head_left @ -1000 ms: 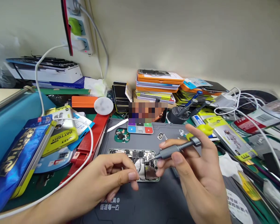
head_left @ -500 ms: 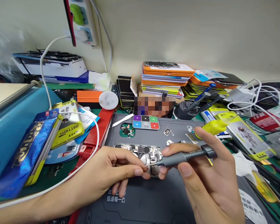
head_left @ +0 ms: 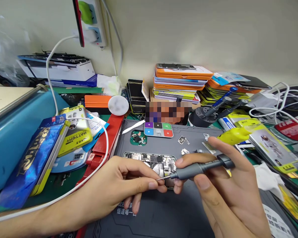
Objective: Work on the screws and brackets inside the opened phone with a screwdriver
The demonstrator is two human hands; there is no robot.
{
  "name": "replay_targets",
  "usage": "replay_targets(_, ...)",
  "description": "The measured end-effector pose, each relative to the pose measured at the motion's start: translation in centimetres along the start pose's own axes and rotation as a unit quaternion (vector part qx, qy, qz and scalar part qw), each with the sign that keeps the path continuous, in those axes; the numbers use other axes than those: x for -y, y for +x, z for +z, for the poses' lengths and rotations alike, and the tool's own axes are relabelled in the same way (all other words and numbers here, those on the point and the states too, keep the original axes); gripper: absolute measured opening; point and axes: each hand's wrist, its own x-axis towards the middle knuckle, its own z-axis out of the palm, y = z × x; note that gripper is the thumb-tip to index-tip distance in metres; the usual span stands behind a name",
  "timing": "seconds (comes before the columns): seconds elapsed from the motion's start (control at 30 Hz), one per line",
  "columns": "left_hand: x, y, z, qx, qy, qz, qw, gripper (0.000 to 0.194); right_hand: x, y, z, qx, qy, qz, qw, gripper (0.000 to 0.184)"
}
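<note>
A dark grey precision screwdriver (head_left: pixel 197 170) lies nearly level in my right hand (head_left: pixel 228 188). My thumb and fingers close around its barrel, and its capped end rests near the base of my index finger. The thin tip points left and meets the fingertips of my left hand (head_left: pixel 134 185). Thumb and index finger are pinched there; whether they hold the tip itself or a tiny part on it is hidden. Behind both hands an opened phone (head_left: pixel 149 158) lies on the dark grey work mat (head_left: pixel 164 211), its inner boards showing and its lower part covered by my fingers.
A color-block tray (head_left: pixel 159 130), a green circuit board piece (head_left: pixel 138 138) and small metal plates (head_left: pixel 183 140) lie behind the phone. A screwdriver stand (head_left: pixel 202 115) is back right. Battery packs (head_left: pixel 75 142) and a white cable (head_left: pixel 106 145) are left, a yellow bottle (head_left: pixel 234 135) right.
My left fingertips and the screwdriver tip have come together, where they were apart a second ago. The screwdriver now lies flatter. The whole view has shifted somewhat.
</note>
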Motion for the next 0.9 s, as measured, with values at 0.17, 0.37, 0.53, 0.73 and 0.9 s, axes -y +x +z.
replay_targets(0.17,0.06,-0.01,0.05,-0.005,-0.002,-0.001,1.000,0.029,0.24,-0.17,-0.22,0.001,-0.009,0.007,1.000,0.051)
replay_targets(0.37,0.19,0.17,0.08,-0.002,-0.011,0.003,1.000,0.026,0.08,-0.09,-0.14,0.006,-0.012,-0.008,1.000,0.050)
replay_targets(0.53,0.21,0.34,0.15,0.009,-0.047,-0.009,0.999,0.020,0.04,-0.18,-0.43,0.018,0.003,0.033,0.999,0.051)
replay_targets(0.73,0.16,0.30,0.03,0.012,-0.053,-0.011,0.998,0.018,-0.08,0.00,-0.63,0.021,-0.002,0.043,0.999,0.050)
replay_targets(0.9,0.31,0.25,0.10,0.014,-0.045,-0.008,0.999,0.019,0.00,0.12,-0.46,0.028,0.007,0.045,0.999,0.049)
